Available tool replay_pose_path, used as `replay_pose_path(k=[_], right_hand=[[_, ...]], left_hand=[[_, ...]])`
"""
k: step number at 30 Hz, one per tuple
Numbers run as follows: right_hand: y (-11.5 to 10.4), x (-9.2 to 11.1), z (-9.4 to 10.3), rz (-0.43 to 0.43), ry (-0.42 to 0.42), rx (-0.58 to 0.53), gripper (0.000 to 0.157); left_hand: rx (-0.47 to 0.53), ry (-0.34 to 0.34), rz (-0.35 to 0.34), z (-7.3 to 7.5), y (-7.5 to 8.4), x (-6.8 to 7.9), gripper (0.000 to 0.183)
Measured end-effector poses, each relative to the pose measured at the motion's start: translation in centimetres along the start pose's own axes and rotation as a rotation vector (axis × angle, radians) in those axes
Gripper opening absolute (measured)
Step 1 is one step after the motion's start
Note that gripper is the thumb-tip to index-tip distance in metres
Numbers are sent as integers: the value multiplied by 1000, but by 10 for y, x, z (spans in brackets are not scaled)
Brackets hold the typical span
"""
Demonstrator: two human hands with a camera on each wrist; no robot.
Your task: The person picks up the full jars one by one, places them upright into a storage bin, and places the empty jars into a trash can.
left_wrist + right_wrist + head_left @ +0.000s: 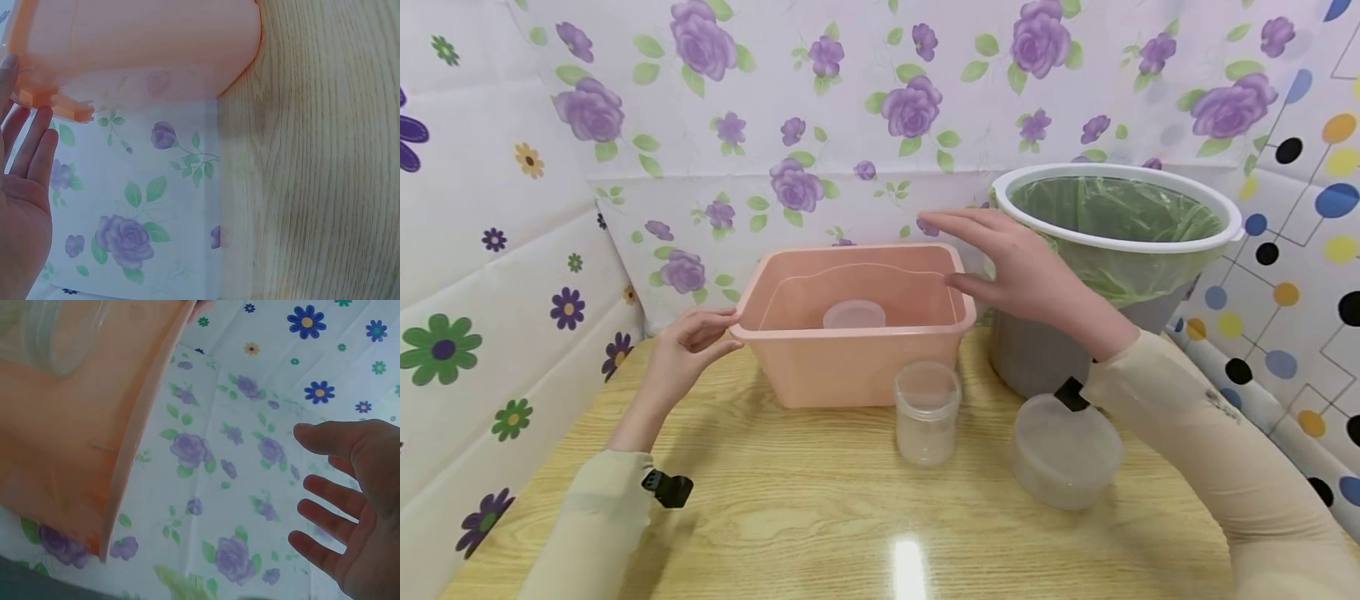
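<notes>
A pink plastic basin (842, 367) stands on the wooden table, with a pale round lid (854, 314) inside it. My left hand (688, 342) is at the basin's left rim, its fingertips touching the edge. In the left wrist view, the fingers of that hand are only slightly bent beside the pink rim (78, 109). Over the basin's right end is my right hand (1011, 267), thumb and fingers spread apart. Nothing is between them in the right wrist view. A clear jar (927, 425) stands in front of the basin.
A low, round translucent container (1063, 458) sits at the right, below my right forearm. Behind it stands a grey trash bin (1037, 358) with a white rim and green liner. Flowered sheets (865, 200) hang at the back and left.
</notes>
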State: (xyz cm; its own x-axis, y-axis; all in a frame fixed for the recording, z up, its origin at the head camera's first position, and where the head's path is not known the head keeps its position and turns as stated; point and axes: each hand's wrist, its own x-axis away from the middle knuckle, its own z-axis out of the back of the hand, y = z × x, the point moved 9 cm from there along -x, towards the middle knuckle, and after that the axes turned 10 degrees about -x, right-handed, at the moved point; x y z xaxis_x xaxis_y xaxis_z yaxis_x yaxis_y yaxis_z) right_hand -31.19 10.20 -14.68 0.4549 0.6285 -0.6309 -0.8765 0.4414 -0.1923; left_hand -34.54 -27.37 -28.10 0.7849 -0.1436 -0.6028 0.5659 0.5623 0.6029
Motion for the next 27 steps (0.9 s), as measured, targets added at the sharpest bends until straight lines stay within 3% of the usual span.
replay_pose_path(k=[14, 18, 22, 27], right_hand=[[10, 81, 84, -96, 380, 161, 69], [19, 100, 97, -143, 440, 183, 65], [21, 111, 107, -136, 490, 172, 62], [22, 123, 114, -173, 513, 190, 58]], left_hand=[[0, -3, -6, -1, 1, 0, 34], [-2, -10, 4, -2, 0, 0, 34], [2, -4, 10, -1, 0, 0, 34], [0, 1, 12, -1, 1, 0, 34]])
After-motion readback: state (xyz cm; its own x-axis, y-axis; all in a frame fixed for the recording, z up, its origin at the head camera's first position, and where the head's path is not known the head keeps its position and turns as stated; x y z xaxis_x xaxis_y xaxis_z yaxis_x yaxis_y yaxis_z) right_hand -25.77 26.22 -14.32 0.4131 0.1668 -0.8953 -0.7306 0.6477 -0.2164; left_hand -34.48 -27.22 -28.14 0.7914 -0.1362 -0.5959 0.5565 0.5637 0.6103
